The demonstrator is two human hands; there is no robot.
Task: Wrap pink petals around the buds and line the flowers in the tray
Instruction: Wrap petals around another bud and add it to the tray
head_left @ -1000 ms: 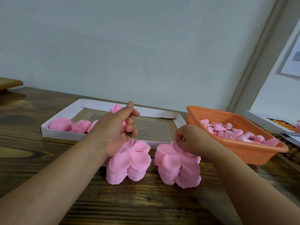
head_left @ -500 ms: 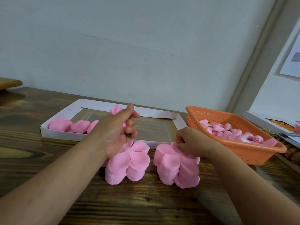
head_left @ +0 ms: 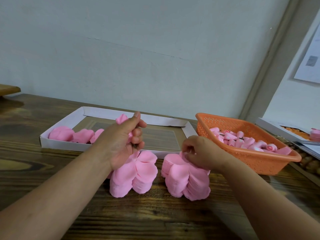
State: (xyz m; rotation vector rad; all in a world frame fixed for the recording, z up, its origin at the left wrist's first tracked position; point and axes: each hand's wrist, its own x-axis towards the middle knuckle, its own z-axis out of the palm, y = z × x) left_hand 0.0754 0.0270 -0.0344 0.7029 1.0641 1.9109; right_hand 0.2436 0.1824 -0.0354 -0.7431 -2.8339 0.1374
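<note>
Left hand (head_left: 123, 142) was raised over the middle of the dark wooden table (head_left: 155, 213), fingers curled tight round a small pink bud on a thin dark stem (head_left: 121, 118); bud tip poked out above the thumb, stem end showed below the fingers. Right hand (head_left: 201, 153) was down on the right-hand stack of pink flower-shaped petal sheets (head_left: 186, 179), thumb and fingertips pinching the top sheet at the stack's upper edge; whether the sheet had lifted off, cannot tell. A second stack of the same pink petal sheets (head_left: 134, 174) stood just beside it on the left, partly under the left wrist; both stacks sat near the middle of the table, apart from each other. Shallow white cardboard tray (head_left: 57, 144) lay behind the stacks toward the table's far edge; three finished pink flowers (head_left: 76, 135) were lined up in its left end, touching one another. Orange perforated plastic basket (head_left: 259, 163) sat at the table's right side, just right of the tray, holding a pile of loose pink buds (head_left: 242, 141). More pink and orange items at the far right edge were too cut off to identify.
</note>
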